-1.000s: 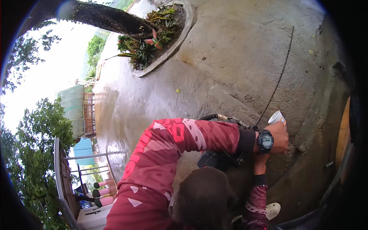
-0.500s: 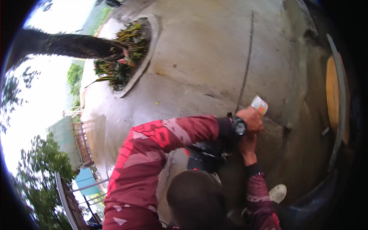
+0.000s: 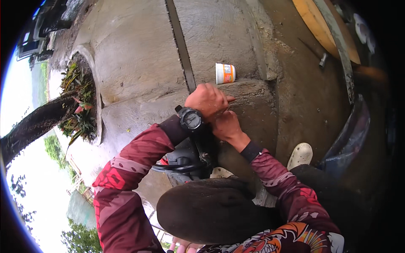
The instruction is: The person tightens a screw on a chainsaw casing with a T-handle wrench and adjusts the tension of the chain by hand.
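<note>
A chainsaw lies between my legs and the ground beyond, its dark body (image 3: 183, 159) below my left wrist. The long guide bar (image 3: 180, 46) with its chain runs away toward the top of the view. My left hand (image 3: 207, 102), a black watch on its wrist, is closed near the base of the bar, its thumb or one finger poking out to the right. Against its underside is my right hand (image 3: 229, 127), fingers bent in and partly covered. What the two hands grip is hidden. A white and orange paper cup (image 3: 225, 73) rests on its side just beyond them.
Wet concrete (image 3: 135, 50) spreads ahead, with a raised crack near the cup. At the right are a curved yellow-orange board (image 3: 317, 23), a tool with a metal end (image 3: 323, 60) and my pale clog (image 3: 300, 155). A planted bed (image 3: 80, 103) with a trunk is at left.
My view has swung, so the ground, cup and bar sit farther left. The cup, which was right against my left hand, now shows apart from it. Both hands remain together.
</note>
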Tool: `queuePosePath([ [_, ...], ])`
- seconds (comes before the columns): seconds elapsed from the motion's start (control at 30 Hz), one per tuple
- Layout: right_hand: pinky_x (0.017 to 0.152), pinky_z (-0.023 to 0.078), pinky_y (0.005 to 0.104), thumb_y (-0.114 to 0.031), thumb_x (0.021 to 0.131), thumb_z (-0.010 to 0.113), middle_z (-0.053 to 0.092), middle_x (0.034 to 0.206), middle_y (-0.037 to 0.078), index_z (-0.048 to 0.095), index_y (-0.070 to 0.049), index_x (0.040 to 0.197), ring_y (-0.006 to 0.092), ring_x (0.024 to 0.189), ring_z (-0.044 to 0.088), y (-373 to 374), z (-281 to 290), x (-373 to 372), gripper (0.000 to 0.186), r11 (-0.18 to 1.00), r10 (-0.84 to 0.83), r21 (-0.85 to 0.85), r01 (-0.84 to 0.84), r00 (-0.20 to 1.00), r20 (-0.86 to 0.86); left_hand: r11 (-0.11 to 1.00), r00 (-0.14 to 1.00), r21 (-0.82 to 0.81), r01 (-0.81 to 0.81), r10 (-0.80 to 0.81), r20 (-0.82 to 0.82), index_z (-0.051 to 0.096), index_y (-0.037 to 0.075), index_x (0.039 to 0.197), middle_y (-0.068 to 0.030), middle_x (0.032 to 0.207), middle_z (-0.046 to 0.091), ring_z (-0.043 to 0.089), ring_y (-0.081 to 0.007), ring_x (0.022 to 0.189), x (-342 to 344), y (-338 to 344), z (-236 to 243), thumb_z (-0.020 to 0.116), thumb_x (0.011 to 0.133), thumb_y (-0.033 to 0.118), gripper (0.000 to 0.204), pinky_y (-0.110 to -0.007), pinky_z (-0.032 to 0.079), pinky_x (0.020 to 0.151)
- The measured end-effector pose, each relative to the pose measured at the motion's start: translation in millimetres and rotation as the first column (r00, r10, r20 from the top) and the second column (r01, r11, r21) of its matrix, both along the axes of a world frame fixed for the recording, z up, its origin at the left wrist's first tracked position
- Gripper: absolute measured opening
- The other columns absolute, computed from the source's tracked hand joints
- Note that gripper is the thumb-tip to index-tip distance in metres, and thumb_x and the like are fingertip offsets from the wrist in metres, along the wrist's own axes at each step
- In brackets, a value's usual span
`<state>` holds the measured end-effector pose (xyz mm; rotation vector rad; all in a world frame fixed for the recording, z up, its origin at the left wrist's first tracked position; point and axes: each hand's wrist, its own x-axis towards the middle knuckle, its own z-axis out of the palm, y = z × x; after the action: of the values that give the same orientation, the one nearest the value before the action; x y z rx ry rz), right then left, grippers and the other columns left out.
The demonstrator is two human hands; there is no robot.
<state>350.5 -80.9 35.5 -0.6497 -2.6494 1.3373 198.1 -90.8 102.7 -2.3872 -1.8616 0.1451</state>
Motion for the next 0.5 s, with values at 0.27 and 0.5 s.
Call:
queuePosePath([
  [0.27, 0.063, 0.053, 0.0505, -0.019, 0.090, 0.060, 0.067, 0.079, 0.017, 0.063, -0.005, 0.091, 0.0393, 0.072, 0.067, -7, 5, -2, 0.014, 0.996, -0.054, -0.072, 0.057, 0.998, 0.042, 0.990, 1.000, -0.140, -0.007, 0.006, -0.008, 0.061, 0.012, 0.062, -0.0042, 0.056, 0.060, 0.058, -0.0202, 0.052, 1, 3, 9, 0.053, 0.100, 0.045, 0.051, -0.034, 0.041, 0.049],
  [0.5, 0.058, 0.051, 0.0466, -0.018, 0.096, 0.059, 0.061, 0.079, 0.016, 0.054, -0.005, 0.101, 0.0379, 0.070, 0.064, 11, -4, -6, 0.015, 0.985, -0.173, -0.034, 0.170, 0.962, -0.210, 0.907, 0.953, -0.350, -0.233, 0.285, 0.104, 0.062, 0.011, 0.063, -0.0092, 0.055, 0.058, 0.062, -0.0285, 0.056, -32, 70, 14, 0.055, 0.098, 0.047, 0.051, -0.040, 0.048, 0.054],
])
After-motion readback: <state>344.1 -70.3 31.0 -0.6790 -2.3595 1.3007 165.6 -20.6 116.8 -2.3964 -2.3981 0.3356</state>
